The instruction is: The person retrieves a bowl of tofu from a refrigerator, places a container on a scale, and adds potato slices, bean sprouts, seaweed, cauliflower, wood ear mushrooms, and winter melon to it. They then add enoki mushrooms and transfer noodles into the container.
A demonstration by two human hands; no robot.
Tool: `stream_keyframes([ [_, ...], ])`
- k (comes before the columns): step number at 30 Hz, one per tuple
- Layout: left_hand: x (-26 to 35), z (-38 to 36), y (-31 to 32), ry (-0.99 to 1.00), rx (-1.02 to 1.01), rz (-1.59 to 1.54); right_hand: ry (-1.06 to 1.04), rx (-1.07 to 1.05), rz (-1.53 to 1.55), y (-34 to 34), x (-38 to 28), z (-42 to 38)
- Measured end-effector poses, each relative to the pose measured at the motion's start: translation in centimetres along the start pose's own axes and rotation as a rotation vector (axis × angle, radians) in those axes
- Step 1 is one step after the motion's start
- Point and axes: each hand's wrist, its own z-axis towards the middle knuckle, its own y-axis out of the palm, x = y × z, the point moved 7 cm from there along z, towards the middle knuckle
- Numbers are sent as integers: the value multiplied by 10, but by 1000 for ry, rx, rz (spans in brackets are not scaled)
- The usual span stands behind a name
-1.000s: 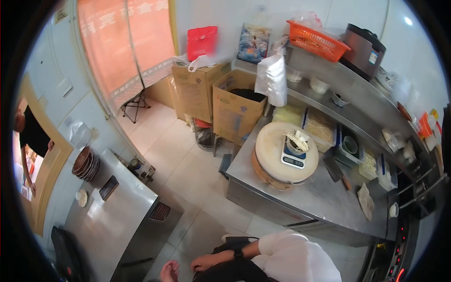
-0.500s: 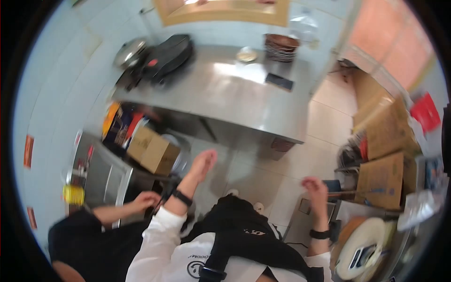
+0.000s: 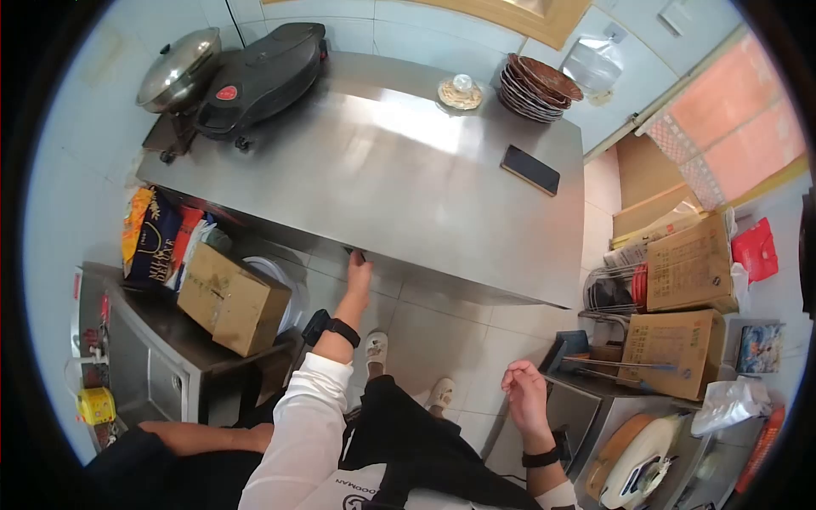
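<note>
My left hand point(image 3: 359, 276) reaches to the front edge of the steel table point(image 3: 408, 200). Its fingers are bent at a small dark spot on that edge; part of them is hidden, and what they grip cannot be made out. A black band and a dark boxy item are at the left wrist. My right hand point(image 3: 525, 395) hangs in the air at the right, away from the table. Loosely curved, it holds nothing. On the tabletop lie a dark phone point(image 3: 530, 170), a stack of brown bowl-like baskets point(image 3: 537, 89) and a glass-lidded dish point(image 3: 460, 93).
A black electric griddle point(image 3: 268, 81) and a lidded steel pan point(image 3: 178, 72) stand at the table's left end. Cardboard boxes point(image 3: 234, 297) sit low at left, others point(image 3: 671, 348) at right. Another person's arm point(image 3: 204, 438) is at lower left, near a steel cabinet point(image 3: 153, 357).
My view has shifted closer to the table. My left hand has gone from the air to the table's front edge. My right hand is still raised and holds nothing.
</note>
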Motion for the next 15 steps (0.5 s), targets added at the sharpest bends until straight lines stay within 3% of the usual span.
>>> stream_keyframes([
  [4, -14, 37, 0, 201, 65, 4, -30, 21, -166, 28, -5, 28],
  [6, -21, 42, -4, 249, 52, 87, -127, -5, -504, 45, -18, 40],
  [8, -10, 26, -10, 409, 176, 203, -167, -57, -662, 66, -26, 49],
  [11, 5, -5, -17, 375, 155, 248, -269, -189, -923, 103, -34, 68],
  [13, -18, -47, -38, 330, 228, 234, -331, -361, -1165, 131, -26, 78],
  [15, -58, -98, -64, 284, 263, 106, -294, -447, -1212, 136, -4, 95],
])
